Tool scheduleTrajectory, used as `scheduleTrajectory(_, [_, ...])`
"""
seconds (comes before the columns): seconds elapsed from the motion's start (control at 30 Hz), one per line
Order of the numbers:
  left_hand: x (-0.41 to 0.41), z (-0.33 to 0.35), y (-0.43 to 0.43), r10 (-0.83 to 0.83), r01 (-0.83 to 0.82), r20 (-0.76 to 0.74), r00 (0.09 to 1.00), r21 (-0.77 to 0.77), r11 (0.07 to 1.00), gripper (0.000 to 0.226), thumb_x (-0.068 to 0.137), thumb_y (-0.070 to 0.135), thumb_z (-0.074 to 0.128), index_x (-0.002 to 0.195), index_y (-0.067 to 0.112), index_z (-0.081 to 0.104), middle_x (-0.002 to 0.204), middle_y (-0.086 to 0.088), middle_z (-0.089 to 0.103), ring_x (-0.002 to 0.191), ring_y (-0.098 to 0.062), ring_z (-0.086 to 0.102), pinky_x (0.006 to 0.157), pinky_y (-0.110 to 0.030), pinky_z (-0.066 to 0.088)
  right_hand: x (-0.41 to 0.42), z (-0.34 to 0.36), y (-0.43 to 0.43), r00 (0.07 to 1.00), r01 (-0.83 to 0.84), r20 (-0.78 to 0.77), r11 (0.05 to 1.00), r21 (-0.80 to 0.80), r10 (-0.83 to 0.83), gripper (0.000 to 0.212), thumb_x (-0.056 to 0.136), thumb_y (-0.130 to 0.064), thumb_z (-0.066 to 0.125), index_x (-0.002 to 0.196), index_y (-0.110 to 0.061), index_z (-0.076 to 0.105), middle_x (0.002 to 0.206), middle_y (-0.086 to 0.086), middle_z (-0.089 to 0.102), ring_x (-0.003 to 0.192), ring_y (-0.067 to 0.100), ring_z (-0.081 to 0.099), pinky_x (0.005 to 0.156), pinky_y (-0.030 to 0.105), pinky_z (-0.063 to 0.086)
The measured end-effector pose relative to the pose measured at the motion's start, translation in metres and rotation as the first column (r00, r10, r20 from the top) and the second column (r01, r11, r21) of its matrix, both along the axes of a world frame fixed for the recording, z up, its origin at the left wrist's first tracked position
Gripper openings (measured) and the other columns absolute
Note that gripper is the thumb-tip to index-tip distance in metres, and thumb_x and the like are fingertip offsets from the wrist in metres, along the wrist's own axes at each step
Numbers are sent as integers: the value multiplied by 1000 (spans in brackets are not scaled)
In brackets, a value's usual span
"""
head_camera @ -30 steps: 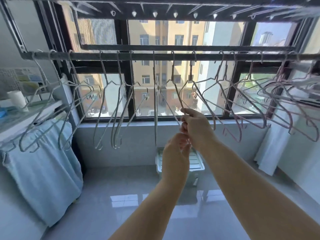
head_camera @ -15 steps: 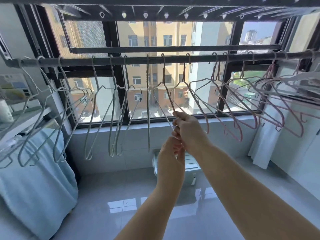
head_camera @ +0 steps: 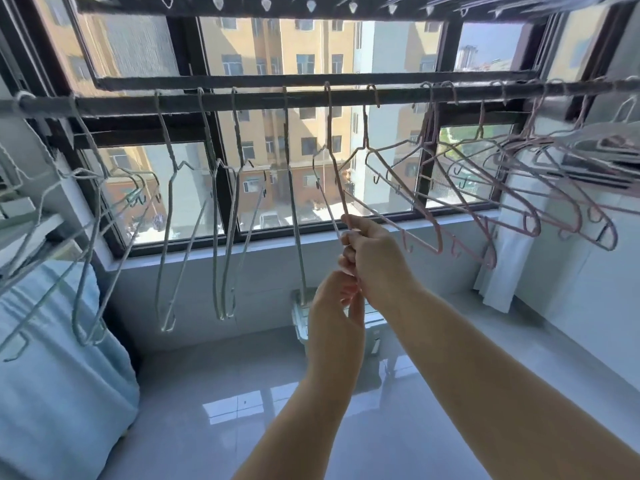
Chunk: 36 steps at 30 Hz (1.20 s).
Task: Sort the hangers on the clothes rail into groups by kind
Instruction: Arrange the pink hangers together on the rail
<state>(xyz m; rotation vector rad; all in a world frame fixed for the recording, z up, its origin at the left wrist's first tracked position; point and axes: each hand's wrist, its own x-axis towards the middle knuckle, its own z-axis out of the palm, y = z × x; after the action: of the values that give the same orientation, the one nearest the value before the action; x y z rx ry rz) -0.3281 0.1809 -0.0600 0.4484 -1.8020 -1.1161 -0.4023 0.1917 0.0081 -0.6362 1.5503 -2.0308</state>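
Both hands are up at 1 hanger (head_camera: 329,133) hooked mid-rail (head_camera: 263,99). The right hand (head_camera: 375,261) pinches its lower wire with curled fingers. The left hand (head_camera: 334,317), just beneath, curls round it too. Grey hangers (head_camera: 225,311) hang on the left, pink hangers (head_camera: 439,237) on the right.

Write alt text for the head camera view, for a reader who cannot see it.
A person's right hand and left hand grip the lower end of a thin hanger hooked on a dark clothes rail in front of a window. Grey hangers hang to its left, and pink hangers crowd to its right.
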Motion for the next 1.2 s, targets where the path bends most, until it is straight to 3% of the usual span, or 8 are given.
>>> scheduleTrajectory(0.27, [-4, -7, 3, -20, 20, -38, 999, 3, 1000, 22, 83, 0, 57, 79, 22, 55, 75, 3, 62, 73, -11, 60, 69, -16, 49, 2, 3, 10, 999, -36, 34, 999, -2, 36, 27, 94, 0, 38, 94, -19, 57, 68, 1, 45, 51, 9, 37, 48, 19, 37])
scheduleTrajectory(0.37, [-5, -9, 6, 2, -1, -36, 999, 27, 1000, 18, 84, 8, 59, 84, 24, 53, 75, 8, 62, 74, -5, 60, 70, -11, 47, 5, 12, 17, 965, 15, -255, 959, 282, 60, 23, 95, -13, 43, 116, -12, 53, 82, 2, 51, 69, 12, 50, 61, 27, 48])
scheduleTrajectory(0.47, [-10, -16, 11, 38, -37, -6, 999, 116, 993, 23, 84, 20, 61, 104, 21, 49, 78, 11, 61, 75, 3, 60, 66, -6, 46, 5, 24, 35, 678, 314, -725, 842, 438, 124, 44, 93, -23, 49, 135, -15, 36, 130, 6, 42, 120, 20, 42, 97, 31, 36])
scheduleTrajectory(0.6, [-25, -22, 28, -34, 15, 50, 998, 340, 940, 16, 86, 30, 56, 98, 19, 55, 80, 7, 62, 73, -4, 60, 73, -20, 51, -21, 52, 68, 466, 410, -880, 904, 123, -92, 40, 89, -17, 54, 128, -20, 47, 133, 1, 40, 126, 14, 36, 96, 19, 27])
scheduleTrajectory(0.8, [-68, -6, 73, -217, 179, 34, 975, 448, 876, 38, 90, 25, 53, 128, 20, 48, 102, 2, 60, 93, -12, 58, 94, -37, 48, -84, 46, 83, 764, 260, -640, 869, 421, 82, 42, 90, -20, 51, 131, -13, 44, 116, 5, 56, 101, 22, 57, 77, 31, 50])
scheduleTrajectory(0.93, [-89, 9, 87, -231, 190, 63, 971, 380, 905, 44, 94, 27, 45, 136, 28, 35, 117, -3, 59, 106, -13, 56, 98, -37, 44, -96, 38, 84, 959, -105, -227, 957, 272, 170, 32, 89, -7, 54, 119, 1, 50, 94, 11, 65, 86, 22, 63, 83, 33, 51])
scheduleTrajectory(1.07, [-97, 15, 87, -121, 99, 44, 992, 339, 936, 38, 93, 32, 43, 129, 21, 48, 124, -5, 59, 112, -17, 56, 100, -43, 43, -93, 39, 82, 980, -165, -101, 983, 76, 172, 18, 92, -3, 45, 106, 0, 57, 71, 4, 53, 43, 6, 51, 52, 21, 50])
scheduleTrajectory(1.2, [-94, 22, 81, -81, 76, -2, 997, 360, 930, 54, 79, 47, 41, 127, 23, 49, 126, -3, 57, 115, -16, 54, 101, -42, 42, -92, 51, 72, 975, -65, -212, 998, 18, 67, 20, 91, -6, 42, 83, -9, 60, 65, 1, 46, 34, 1, 38, 45, 21, 41])
